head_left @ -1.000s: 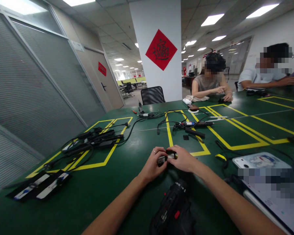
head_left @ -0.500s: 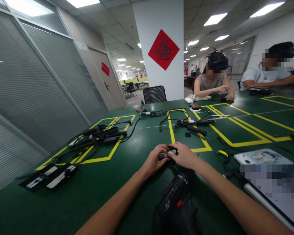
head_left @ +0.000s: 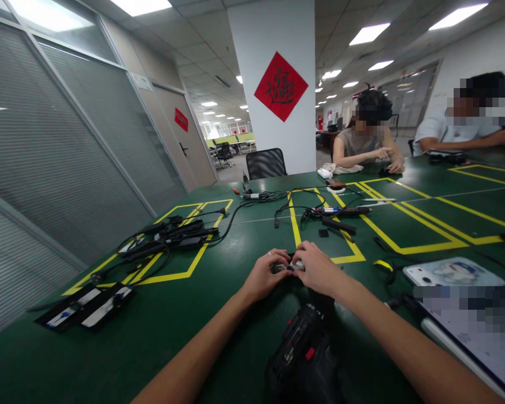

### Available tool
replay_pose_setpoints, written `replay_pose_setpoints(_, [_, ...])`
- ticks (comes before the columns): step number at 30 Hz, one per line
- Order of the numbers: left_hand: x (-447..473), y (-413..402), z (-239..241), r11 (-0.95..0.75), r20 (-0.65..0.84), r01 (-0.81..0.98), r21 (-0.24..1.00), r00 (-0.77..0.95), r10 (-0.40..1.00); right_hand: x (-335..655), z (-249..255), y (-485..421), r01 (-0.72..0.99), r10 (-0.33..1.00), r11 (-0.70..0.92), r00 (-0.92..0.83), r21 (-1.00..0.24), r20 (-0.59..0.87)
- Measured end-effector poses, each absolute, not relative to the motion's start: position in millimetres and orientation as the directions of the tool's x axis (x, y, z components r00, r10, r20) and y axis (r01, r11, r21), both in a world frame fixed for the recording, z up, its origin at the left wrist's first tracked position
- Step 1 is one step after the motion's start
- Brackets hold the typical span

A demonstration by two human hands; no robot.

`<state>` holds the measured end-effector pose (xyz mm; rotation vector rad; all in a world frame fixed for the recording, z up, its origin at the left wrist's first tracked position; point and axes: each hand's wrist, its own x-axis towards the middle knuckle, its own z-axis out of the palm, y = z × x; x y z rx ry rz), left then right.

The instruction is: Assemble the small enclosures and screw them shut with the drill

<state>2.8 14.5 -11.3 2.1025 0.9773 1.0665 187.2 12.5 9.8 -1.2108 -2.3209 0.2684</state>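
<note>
Both of my hands meet over a small black and silver device (head_left: 289,266) low on the green table (head_left: 219,314). My left hand (head_left: 266,276) grips its left end, a ring showing on one finger. My right hand (head_left: 318,268) covers its right end from above, so most of the device is hidden. Just in front of my arms lies a black power tool (head_left: 303,353) with a red button.
Black cables and adapters (head_left: 168,238) lie left inside yellow tape lines. Two flat black packs (head_left: 86,306) lie nearer left. Pens and small parts (head_left: 339,216) are ahead. A phone (head_left: 450,273) and a tablet (head_left: 480,331) lie right. Two people (head_left: 368,140) sit at the far side.
My right hand has closed further over the device, hiding more of it. The hands stay in nearly the same spot on the table.
</note>
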Motion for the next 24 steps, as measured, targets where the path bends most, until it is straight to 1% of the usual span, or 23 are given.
replay_pose_setpoints(4, [1.1,18.3,-11.1,-0.514,0.369,0.344,0.786,0.406,0.836,185.5,3.2,14.0,0.725,0.838,0.545,-0.455,-0.422,0.300])
replay_pose_setpoints(10, [0.0,20.2,-6.6,-0.476,0.309,0.384,0.791,0.419,0.854,181.6,-7.6,16.2,0.740,0.849,0.525,-0.420,-0.421,0.321])
replay_pose_setpoints(19, [0.4,21.6,-2.9,-0.455,0.285,0.380,0.805,0.425,0.859,180.2,-8.2,18.2,0.723,0.858,0.514,-0.422,-0.462,0.294])
replay_pose_setpoints(24, [0.7,21.8,-2.0,-0.433,0.267,0.379,0.818,0.418,0.869,181.5,-9.5,19.2,0.683,0.859,0.511,-0.421,-0.522,0.290])
